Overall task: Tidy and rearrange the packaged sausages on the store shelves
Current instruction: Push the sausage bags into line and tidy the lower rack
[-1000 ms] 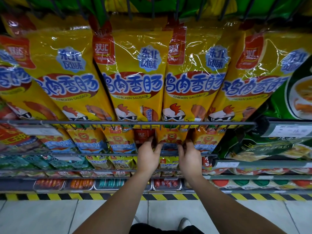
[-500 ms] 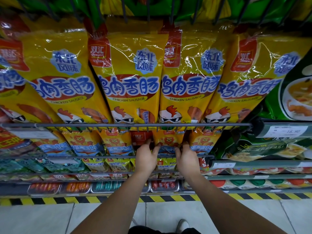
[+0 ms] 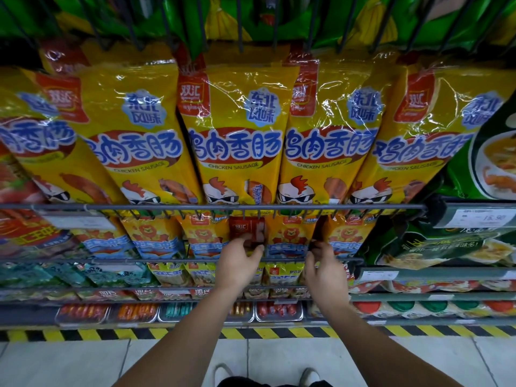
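Observation:
On the second wire shelf a small red sausage pack (image 3: 247, 229) stands between yellow lion-printed sausage packs. My left hand (image 3: 238, 265) reaches up to the red pack and pinches its lower edge between thumb and fingers. My right hand (image 3: 324, 270) is a little to the right. Its fingers curl at the right edge of the middle yellow lion pack (image 3: 290, 238), next to a dark gap. Large yellow chicken sausage bags (image 3: 237, 141) lean in a row on the shelf above.
A wire rail (image 3: 212, 207) runs along the front of the upper shelf, with a price tag (image 3: 480, 217) at the right. Green bags (image 3: 488, 163) stand at the right. Lower shelves hold several small packs and metal trays (image 3: 178, 312). Yellow-black tape (image 3: 83, 334) edges the tiled floor.
Both hands were close together on either side of the middle lion pack. Now the left fingers are on the red pack and the right hand has shifted right.

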The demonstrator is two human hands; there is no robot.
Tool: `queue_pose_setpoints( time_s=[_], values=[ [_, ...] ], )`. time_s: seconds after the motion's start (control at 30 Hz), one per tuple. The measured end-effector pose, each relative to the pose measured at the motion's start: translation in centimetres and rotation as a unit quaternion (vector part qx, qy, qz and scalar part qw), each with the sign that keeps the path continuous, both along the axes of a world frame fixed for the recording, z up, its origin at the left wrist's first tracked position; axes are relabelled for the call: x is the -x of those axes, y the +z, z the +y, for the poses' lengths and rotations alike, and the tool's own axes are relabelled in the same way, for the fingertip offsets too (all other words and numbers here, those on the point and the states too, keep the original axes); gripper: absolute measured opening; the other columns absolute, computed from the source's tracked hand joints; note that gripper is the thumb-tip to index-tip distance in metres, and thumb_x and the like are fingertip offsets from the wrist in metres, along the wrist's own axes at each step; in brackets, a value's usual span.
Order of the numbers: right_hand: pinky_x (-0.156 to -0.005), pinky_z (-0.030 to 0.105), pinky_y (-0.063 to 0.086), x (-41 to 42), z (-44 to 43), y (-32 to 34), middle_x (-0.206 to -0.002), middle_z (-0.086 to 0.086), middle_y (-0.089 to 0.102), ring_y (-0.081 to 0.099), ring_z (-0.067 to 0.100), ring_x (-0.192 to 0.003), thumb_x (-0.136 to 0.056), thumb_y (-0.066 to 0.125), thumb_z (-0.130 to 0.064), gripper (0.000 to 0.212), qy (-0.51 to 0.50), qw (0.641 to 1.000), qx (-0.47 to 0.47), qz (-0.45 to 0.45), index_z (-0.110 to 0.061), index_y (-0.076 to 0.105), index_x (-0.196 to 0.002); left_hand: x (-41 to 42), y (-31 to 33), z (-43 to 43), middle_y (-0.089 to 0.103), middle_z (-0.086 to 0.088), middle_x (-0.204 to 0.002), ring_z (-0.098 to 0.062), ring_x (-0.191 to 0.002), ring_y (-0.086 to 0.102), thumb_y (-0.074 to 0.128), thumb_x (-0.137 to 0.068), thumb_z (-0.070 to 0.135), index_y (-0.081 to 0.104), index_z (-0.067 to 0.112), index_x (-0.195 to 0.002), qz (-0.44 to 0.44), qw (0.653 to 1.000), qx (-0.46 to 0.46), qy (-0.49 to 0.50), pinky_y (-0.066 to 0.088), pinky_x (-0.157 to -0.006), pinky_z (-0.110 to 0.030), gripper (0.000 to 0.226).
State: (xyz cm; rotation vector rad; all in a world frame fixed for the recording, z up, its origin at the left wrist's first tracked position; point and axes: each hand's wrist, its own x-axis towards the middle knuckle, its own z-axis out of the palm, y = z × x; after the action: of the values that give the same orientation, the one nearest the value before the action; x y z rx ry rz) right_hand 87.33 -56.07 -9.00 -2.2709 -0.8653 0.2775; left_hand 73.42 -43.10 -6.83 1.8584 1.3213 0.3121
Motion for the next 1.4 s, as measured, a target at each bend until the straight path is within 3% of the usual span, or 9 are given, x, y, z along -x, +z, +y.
queue_pose_setpoints(
  time_s=[0.2,0.3,0.47,0.6,0.73,0.93,1.07,1.23,1.4],
  values=[
    [-0.048,0.032,0.051,2.1,0.1,0.3,-0.086,-0.009,0.069,0.067,0.015,-0.068,-0.094,0.063,-0.027,0.027,0.042,0.994,-0.034,-0.097,-0.015,0.058,-0.117,3.6,0.4,0.7,0.067,0.004,-0.087,-0.016,-0.078,0.063,0.059,-0.094,0.042,0.064,0.015,-0.114,-0.023,0.994,-0.086,0.060,0.056,-0.072,-0.040,0.034],
    [-0.056,0.037,0.055,3.8,1.7,0.8,-0.092,-0.010,0.067,0.067,0.010,-0.079,-0.095,0.060,-0.030,0.029,0.098,0.991,-0.056,-0.067,-0.019,0.055,-0.121,5.7,0.7,0.8,0.066,0.009,-0.087,-0.015,-0.080,0.063,0.062,-0.093,0.040,0.064,0.021,-0.101,-0.042,0.988,-0.120,0.088,0.055,-0.068,-0.037,0.021],
    [-0.065,0.036,0.054,7.3,5.6,1.5,-0.108,-0.007,0.066,0.065,0.014,-0.089,-0.097,0.055,-0.041,0.039,0.177,0.983,-0.033,-0.034,-0.022,0.048,-0.131,9.5,0.1,2.4,0.061,0.003,-0.099,-0.018,-0.087,0.060,0.064,-0.092,0.033,0.059,0.015,-0.115,-0.034,0.979,-0.142,0.143,0.045,-0.067,-0.030,0.030],
    [-0.058,0.035,0.048,9.6,8.8,1.2,-0.097,0.006,0.065,0.063,0.023,-0.076,-0.097,0.054,-0.045,0.047,0.179,0.983,0.032,0.018,-0.014,0.046,-0.132,10.7,-0.3,3.9,0.063,-0.004,-0.106,-0.023,-0.094,0.061,0.063,-0.093,0.036,0.056,0.012,-0.119,-0.014,0.985,-0.126,0.121,0.050,-0.074,-0.034,0.035],
    [-0.056,0.034,0.049,11.0,11.2,0.7,-0.087,0.008,0.065,0.064,0.026,-0.074,-0.098,0.052,-0.043,0.040,0.153,0.984,0.073,0.053,-0.010,0.052,-0.120,10.5,-0.5,5.2,0.061,-0.003,-0.083,-0.013,-0.064,0.054,0.055,-0.098,0.036,0.055,0.008,-0.112,0.044,0.993,-0.087,0.070,0.044,-0.059,-0.033,0.030],
    [-0.061,0.034,0.047,11.7,12.2,0.7,-0.091,0.011,0.067,0.065,0.033,-0.081,-0.101,0.051,-0.033,0.026,0.106,0.988,0.078,0.085,-0.008,0.058,-0.106,9.9,-1.2,6.9,0.051,0.002,-0.067,-0.010,-0.055,0.046,0.051,-0.100,0.029,0.063,0.005,-0.099,0.030,0.996,-0.073,0.049,0.029,-0.046,-0.024,0.026],
    [-0.058,0.036,0.047,12.0,12.0,0.2,-0.082,0.008,0.065,0.063,0.032,-0.072,-0.101,0.051,-0.031,0.023,0.082,0.991,0.056,0.089,-0.009,0.058,-0.101,9.7,-1.2,6.7,0.049,0.003,-0.067,-0.008,-0.054,0.044,0.052,-0.100,0.027,0.061,0.006,-0.100,0.012,0.996,-0.074,0.057,0.030,-0.046,-0.023,0.023],
    [-0.043,0.031,0.027,12.0,11.1,0.6,-0.062,-0.002,0.052,0.049,0.020,-0.049,-0.102,0.049,-0.026,0.015,0.047,0.996,-0.009,0.070,-0.013,0.053,-0.095,9.4,-0.5,6.2,0.068,-0.008,-0.087,-0.022,-0.071,0.061,0.055,-0.099,0.030,0.064,0.009,-0.106,-0.033,0.994,-0.093,0.048,0.049,-0.062,-0.034,0.024],
    [-0.045,0.036,0.033,11.1,10.2,0.9,-0.064,0.006,0.058,0.052,0.026,-0.050,-0.103,0.047,-0.027,0.019,0.012,0.996,-0.043,0.073,-0.010,0.057,-0.104,7.9,-0.1,5.8,0.071,-0.004,-0.095,-0.024,-0.081,0.066,0.055,-0.098,0.030,0.063,0.012,-0.116,-0.066,0.993,-0.096,0.024,0.054,-0.071,-0.037,0.026]
  ],
)
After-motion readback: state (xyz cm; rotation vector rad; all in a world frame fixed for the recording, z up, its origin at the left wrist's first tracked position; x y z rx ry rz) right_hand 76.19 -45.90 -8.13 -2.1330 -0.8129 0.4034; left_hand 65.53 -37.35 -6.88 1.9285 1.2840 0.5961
